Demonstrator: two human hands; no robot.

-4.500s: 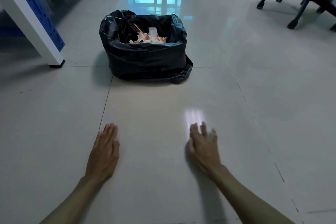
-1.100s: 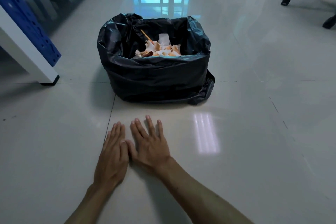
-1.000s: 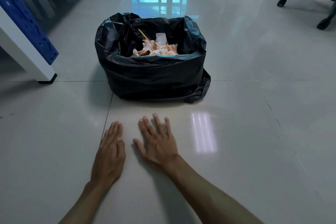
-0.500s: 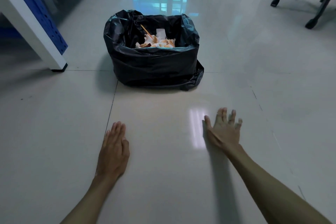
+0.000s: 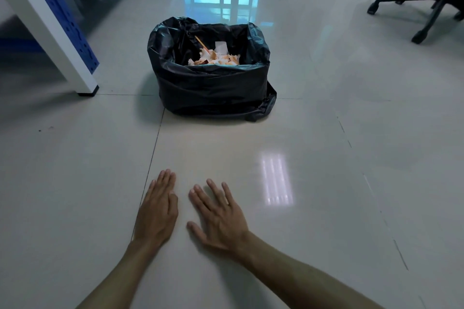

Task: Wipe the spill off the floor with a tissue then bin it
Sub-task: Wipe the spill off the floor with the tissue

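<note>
1. While pale daylight reflects off the glossy tiled floor (image 5: pixel 339 158), a white table leg (image 5: pixel 47 27) with a blue perforated panel (image 5: pixel 62 15) stands at far left, its dark foot planted just beside a grout line.
2. The left hand (image 5: pixel 157 213) lies flat, palm down, on the tiles near the bottom of the view, fingers together and extended, holding nothing; a grout line runs under its outer edge.
3. Just beside it, apart by a narrow strip of tile, the right hand (image 5: pixel 221 221) also rests palm down, fingers spread and thumb out to the side, equally empty.
4. Beyond the hands, near the middle of the view, sits the bin (image 5: pixel 211 88), lined with a black plastic bag whose loose edge bunches on the floor at the right corner.
5. Inside the bin, crumpled white-and-orange tissues (image 5: pixel 216 57) fill the bag close to the rim, with a thin stick (image 5: pixel 200 42) and a white paper slip (image 5: pixel 221 47) poking up among them; which piece is the wiping tissue cannot be told.
6. A bright rectangular glare (image 5: pixel 276 180) marks the tile to the right of the hands; the floor around them looks dry.
7. At far right, well apart from the bin, the wheeled base of an office chair (image 5: pixel 426 10) reaches into view.
</note>
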